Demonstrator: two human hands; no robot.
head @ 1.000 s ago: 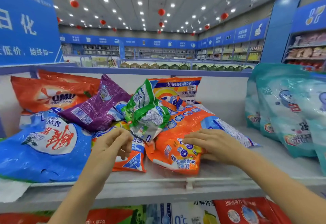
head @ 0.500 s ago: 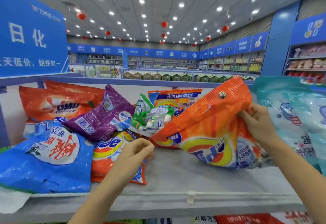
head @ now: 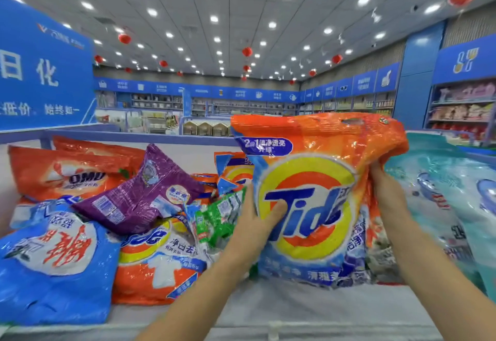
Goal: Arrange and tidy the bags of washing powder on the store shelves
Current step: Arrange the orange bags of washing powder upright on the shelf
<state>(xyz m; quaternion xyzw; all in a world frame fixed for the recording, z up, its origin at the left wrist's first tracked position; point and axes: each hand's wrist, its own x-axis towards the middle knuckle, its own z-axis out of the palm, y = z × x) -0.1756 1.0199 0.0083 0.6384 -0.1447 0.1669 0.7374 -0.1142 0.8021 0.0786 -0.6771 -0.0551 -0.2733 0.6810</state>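
Orange Tide bag (head: pixel 316 174) now upright, left hand (head: pixel 255 222) newly gripping

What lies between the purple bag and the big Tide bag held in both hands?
In the head view, a crumpled green bag lies between the purple bag and the Tide bag, beside the left hand.

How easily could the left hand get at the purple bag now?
Probably yes, but not at once: the purple bag lies uncovered atop the pile, while the left hand grips the upright Tide bag.
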